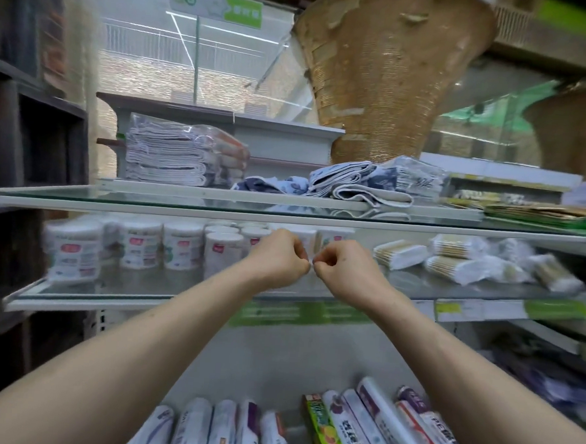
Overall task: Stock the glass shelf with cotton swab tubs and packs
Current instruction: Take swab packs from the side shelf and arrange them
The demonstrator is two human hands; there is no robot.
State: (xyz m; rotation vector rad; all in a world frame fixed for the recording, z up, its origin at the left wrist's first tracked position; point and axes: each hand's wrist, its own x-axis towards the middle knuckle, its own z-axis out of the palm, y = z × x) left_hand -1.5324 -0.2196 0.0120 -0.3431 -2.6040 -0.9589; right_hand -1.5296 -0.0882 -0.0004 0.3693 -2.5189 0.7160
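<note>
Your left hand and right hand meet knuckle to knuckle just above the front of the middle glass shelf. Both have their fingers curled in and thumb and forefinger tips drawn together. A small pale speck sits where they meet, and you cannot tell whether either hand is pinching it. Left of your hands, on the same shelf, stand the cotton swab tubs. They are squat white cylinders with flat lids, some stacked two high, each with a small pink-red label too blurred to read. Right of your hands lie the cotton swab packs, soft clear bags of pale wooden sticks with white tips, tumbled loosely on their sides. A green and white price strip runs along the shelf's front edge, its print unreadable. On the upper glass shelf a stack of folded white cloths sits in clear film, with blue-and-white patterned cloths to its right. Below your forearms lie long glossy rolls printed with Chinese characters too smeared to make out, and a green box showing citrus slices. High up hangs a green and white sign, its characters illegible, beside a golden-brown column with a woven-looking texture.
</note>
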